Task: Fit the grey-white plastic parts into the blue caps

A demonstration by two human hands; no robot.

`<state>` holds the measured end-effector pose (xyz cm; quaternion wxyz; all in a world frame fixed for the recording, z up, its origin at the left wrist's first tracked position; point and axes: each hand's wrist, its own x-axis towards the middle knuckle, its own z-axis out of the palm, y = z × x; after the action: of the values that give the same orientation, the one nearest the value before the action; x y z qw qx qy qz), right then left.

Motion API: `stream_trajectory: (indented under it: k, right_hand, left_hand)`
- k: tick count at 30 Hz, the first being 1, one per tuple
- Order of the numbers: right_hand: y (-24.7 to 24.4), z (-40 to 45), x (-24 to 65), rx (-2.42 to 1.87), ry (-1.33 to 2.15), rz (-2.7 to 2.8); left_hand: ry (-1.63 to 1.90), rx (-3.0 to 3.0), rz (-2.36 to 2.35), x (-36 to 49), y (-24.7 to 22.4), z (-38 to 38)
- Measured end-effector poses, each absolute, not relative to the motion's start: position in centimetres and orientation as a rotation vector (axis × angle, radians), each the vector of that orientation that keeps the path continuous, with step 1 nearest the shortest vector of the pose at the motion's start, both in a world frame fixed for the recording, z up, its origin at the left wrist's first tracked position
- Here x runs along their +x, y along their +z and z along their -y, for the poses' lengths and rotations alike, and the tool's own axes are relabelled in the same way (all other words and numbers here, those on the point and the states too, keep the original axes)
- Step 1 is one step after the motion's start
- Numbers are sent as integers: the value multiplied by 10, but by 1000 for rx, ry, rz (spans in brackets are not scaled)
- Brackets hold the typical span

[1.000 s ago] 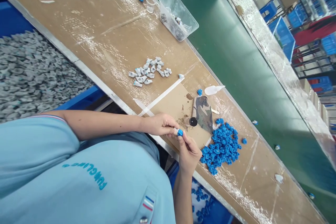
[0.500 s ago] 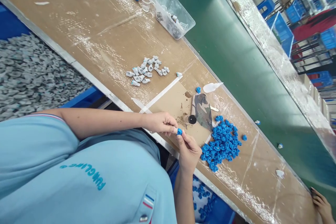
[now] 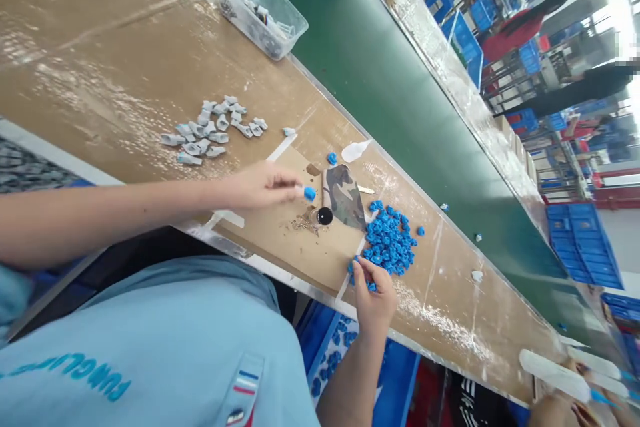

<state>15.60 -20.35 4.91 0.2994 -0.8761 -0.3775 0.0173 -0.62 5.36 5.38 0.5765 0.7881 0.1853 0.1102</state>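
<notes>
My left hand pinches a small blue plastic part at its fingertips, above the brown board. A pale bit shows between the fingers and the blue. At the near edge of a heap of small blue parts, my right hand has thumb and finger closed, with a bit of blue at the tips. Between the hands, a small round container with a black top stands beside a camouflage-patterned flat item. Small grey hollow parts lie in a loose group beyond my left forearm.
A clear plastic tub with small pieces stands by the green belt. A white teardrop-shaped item lies near the belt. Below the table edge is a blue bin. At lower right, another person's hands are near white strips.
My hands were together at one blue part; now they are apart. The left has moved away with a blue part, and the right has reached the blue heap. The view has shifted.
</notes>
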Motion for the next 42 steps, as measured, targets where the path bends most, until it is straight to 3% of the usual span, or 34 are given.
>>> stream_trajectory:
  k: [6,13,19,27,35,42]
  right_hand:
    - [31,219,166,-2615,39,1036]
    - [7,219,163,-2392,-42,1191]
    - [-3,223,164,-2142,-45,881]
    - [-3,224,168,-1945,229,591]
    - [16,191,157,-1852,399,471]
    - [29,167,133,-1742,542,502]
  left_hand:
    - [673,2071,-807,73,56,-141]
    - [534,2340,-1036,177,36,-206]
    - [422,2392,-1101,213,23,-210]
    - [349,2542,-974,150,46,-207]
    - [-22,2710,-673,47,41,-169]
    - [275,2380,-604,21,47,-131]
